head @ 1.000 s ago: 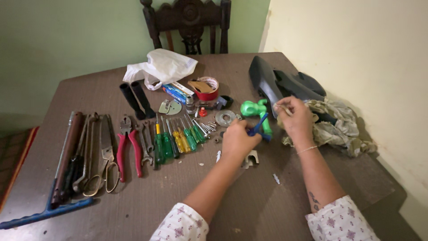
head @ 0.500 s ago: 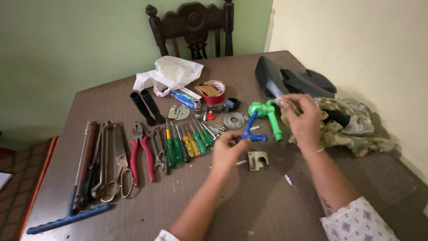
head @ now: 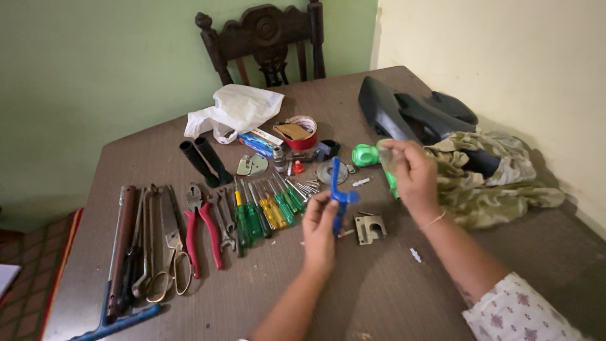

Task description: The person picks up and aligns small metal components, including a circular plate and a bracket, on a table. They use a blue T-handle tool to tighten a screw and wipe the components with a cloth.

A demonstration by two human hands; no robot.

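Blue T-shaped tool (head: 336,192) is clamped in left hand (head: 320,228), long axis approx. upright, above surface (head: 391,297). Green plastic part (head: 366,154) is gripped in right hand (head: 411,172), just right of blue tool. Hands held apart, near each other.

Both hands (head: 319,230) (head: 413,173) raised, fingers closed

Short white sleeve (head: 517,309) with a small dark-red print; thin wristband (head: 434,221) on right wrist.
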